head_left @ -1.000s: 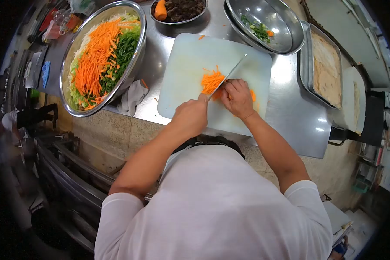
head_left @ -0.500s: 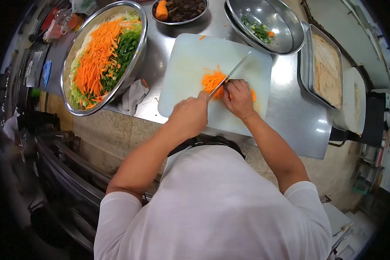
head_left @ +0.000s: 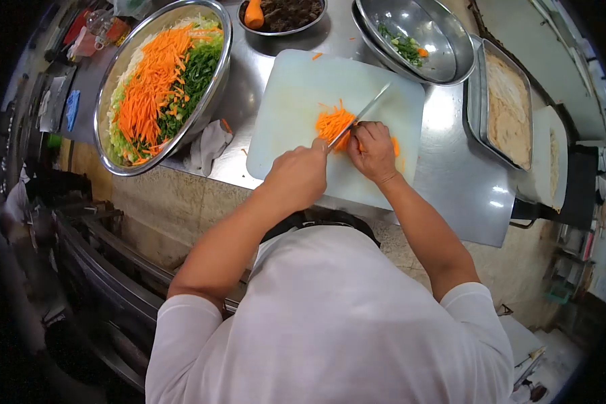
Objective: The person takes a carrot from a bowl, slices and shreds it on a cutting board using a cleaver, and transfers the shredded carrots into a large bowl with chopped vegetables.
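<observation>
My left hand is wrapped round the handle of a kitchen knife, its blade slanting up to the right. Fingers curled, my right hand presses down on sliced carrot, close against the blade. Most of that carrot is hidden under the fingers. On the blade's left side lies a small heap of carrot strips. All of this rests on a pale cutting board.
A big steel bowl of shredded carrot, cabbage and chopped greens stands left, beside a grey cloth. Behind the board are a bowl with a carrot and dark contents, and stacked steel bowls. A metal tray sits right.
The knife and both hands have shifted very slightly. My left hand still grips the knife and my right hand stays on the carrot. The whole view has moved a little.
</observation>
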A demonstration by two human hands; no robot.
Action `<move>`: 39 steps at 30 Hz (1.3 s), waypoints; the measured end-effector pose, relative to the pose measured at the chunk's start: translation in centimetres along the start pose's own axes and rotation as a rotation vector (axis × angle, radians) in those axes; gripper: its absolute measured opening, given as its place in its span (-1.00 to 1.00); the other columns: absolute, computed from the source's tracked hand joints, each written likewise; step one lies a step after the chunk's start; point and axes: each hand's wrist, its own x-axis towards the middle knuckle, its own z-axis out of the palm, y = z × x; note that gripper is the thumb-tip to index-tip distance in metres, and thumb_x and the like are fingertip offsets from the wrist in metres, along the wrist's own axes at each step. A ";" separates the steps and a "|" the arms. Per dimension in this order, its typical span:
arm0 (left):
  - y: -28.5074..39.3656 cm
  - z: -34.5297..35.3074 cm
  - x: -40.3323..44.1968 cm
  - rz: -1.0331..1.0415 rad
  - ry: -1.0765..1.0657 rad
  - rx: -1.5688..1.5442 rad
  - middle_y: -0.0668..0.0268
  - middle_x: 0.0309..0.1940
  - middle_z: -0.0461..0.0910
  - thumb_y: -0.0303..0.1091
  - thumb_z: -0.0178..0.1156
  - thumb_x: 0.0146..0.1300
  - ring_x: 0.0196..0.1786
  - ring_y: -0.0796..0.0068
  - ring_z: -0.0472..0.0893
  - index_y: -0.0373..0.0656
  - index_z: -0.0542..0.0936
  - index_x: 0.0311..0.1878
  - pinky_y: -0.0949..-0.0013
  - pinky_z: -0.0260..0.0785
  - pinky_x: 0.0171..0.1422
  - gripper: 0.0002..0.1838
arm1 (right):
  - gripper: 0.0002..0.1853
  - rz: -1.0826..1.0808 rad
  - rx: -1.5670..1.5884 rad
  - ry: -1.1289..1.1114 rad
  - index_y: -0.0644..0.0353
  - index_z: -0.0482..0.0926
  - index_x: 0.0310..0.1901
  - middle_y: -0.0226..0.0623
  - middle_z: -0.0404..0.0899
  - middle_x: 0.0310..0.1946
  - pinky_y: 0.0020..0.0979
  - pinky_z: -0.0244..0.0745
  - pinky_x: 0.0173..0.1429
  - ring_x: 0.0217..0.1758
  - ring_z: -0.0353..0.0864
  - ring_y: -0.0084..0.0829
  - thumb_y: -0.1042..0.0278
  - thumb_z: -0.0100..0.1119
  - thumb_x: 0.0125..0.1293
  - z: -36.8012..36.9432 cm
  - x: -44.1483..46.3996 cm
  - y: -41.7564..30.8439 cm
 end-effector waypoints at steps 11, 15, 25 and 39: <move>-1.9 3.1 1.5 -0.046 -0.022 -0.061 -0.30 -0.32 0.68 -0.43 0.08 0.48 -0.17 -0.35 0.71 -0.43 0.47 -0.04 -0.23 0.53 -0.01 -0.80 | -0.77 -0.003 0.022 -0.007 0.20 0.59 -0.17 -0.18 0.60 -0.22 -0.11 0.44 0.01 -0.13 0.54 -0.07 0.54 0.34 0.11 0.1 0.0 -0.1; -2.1 2.9 1.9 -0.014 -0.001 -0.044 -0.30 -0.28 0.69 -0.42 0.07 0.48 -0.13 -0.34 0.72 -0.42 0.48 -0.01 -0.20 0.54 0.03 -0.79 | -0.78 0.002 0.107 -0.045 0.17 0.62 -0.16 -0.20 0.59 -0.20 -0.09 0.43 0.04 -0.09 0.54 -0.09 0.44 0.30 0.11 -1.5 1.1 0.0; 1.5 -1.4 -1.3 -0.020 -0.065 0.023 -0.26 -0.27 0.69 -0.55 0.07 0.35 -0.14 -0.31 0.73 -0.38 0.47 -0.01 -0.18 0.56 0.05 -0.81 | -0.69 0.027 0.086 -0.167 0.20 0.60 -0.09 -0.15 0.55 -0.13 -0.08 0.44 0.11 -0.01 0.48 -0.02 0.46 0.21 0.06 -1.5 -0.8 0.9; 0.7 0.9 1.3 -0.030 -0.068 -0.014 -0.29 -0.22 0.68 -0.57 0.04 0.31 -0.07 -0.30 0.71 -0.44 0.47 -0.02 -0.19 0.54 0.09 -0.79 | -0.73 0.009 0.073 -0.096 0.26 0.58 -0.15 -0.10 0.55 -0.16 -0.09 0.48 0.11 -0.04 0.50 -0.01 0.50 0.22 0.05 -1.4 -0.9 0.6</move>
